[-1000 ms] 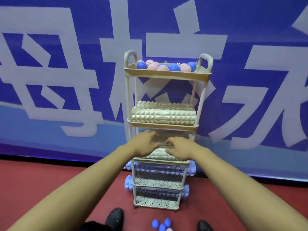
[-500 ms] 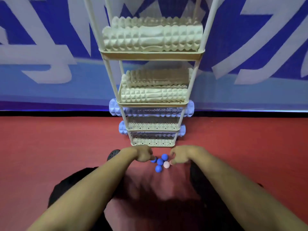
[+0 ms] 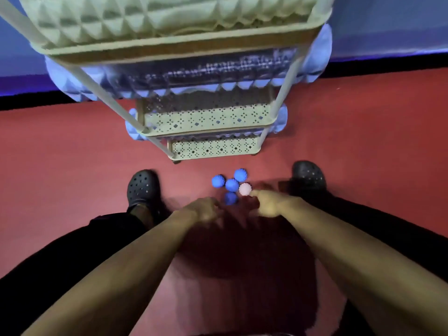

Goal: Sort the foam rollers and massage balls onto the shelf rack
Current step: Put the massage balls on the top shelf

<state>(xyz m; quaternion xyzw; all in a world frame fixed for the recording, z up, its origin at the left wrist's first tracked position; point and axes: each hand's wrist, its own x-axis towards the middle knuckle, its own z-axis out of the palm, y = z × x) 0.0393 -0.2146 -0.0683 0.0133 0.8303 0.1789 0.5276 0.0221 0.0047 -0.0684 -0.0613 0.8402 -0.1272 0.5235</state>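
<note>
Head view, looking steeply down. Cream shelf rack [image 3: 208, 118] at 12 o'clock, standing on red floor [image 3: 60, 170]. Cream foam roller [image 3: 155, 15] lying across the uppermost tier in view. Blue foam roller [image 3: 315, 54] on the tier below, ends jutting past the posts on both sides. Second blue roller [image 3: 281, 117] one tier lower, likewise overhanging. Lowest tier with perforated front panel; contents not discernible.

Cluster of spiky massage balls on the floor just in front of the rack's foot, near frame centre: four blue balls [image 3: 232, 185] bunched together and touching, one pink ball [image 3: 245, 189] at the cluster's 3 o'clock edge, touching a blue one. One blue ball sits at the cluster's 6 o'clock, blurred.

Left hand [image 3: 204, 210] at 7 o'clock of the cluster, close to the nearest blue ball, blurred; whether the fingers are apart or curled cannot be told; contact with a ball not discernible. Right hand [image 3: 268, 202] at 4 o'clock of the cluster, one fingertip touching the pink ball, nothing held; remaining fingers blurred, so grip apart or together cannot be told.

Black perforated clogs on the floor: left clog [image 3: 143, 187] at 9 o'clock of the balls, right clog [image 3: 308, 177] at 3 o'clock. Dark trouser legs along both lower edges. Blue wall banner [image 3: 400, 25] behind the rack.
</note>
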